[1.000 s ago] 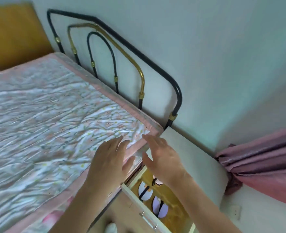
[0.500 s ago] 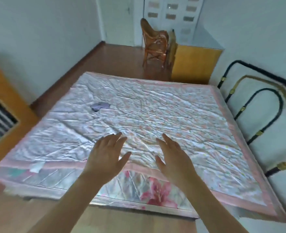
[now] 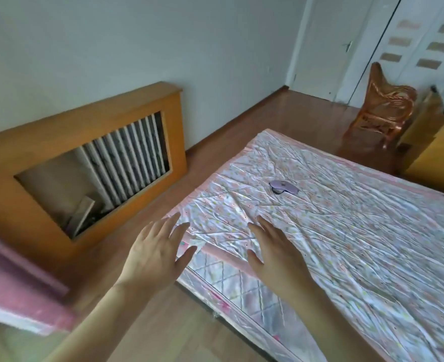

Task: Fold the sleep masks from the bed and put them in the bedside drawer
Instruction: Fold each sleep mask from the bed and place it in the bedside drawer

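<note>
A purple sleep mask with a dark strap lies unfolded on the bed, which has a wrinkled floral sheet with a pink border. My left hand hovers with fingers spread above the floor beside the bed's near corner. My right hand hovers over the bed's near edge, fingers straight. Both hands hold nothing and are well short of the mask. The bedside drawer is out of view.
A wooden radiator cover stands against the left wall. A pink curtain lies at the lower left. A wicker chair and a yellow cabinet stand beyond the bed. Wooden floor runs between bed and wall.
The view has swung left from the open drawer and headboard to the bed's far side. Both empty hands travelled with it, and the purple mask came into view.
</note>
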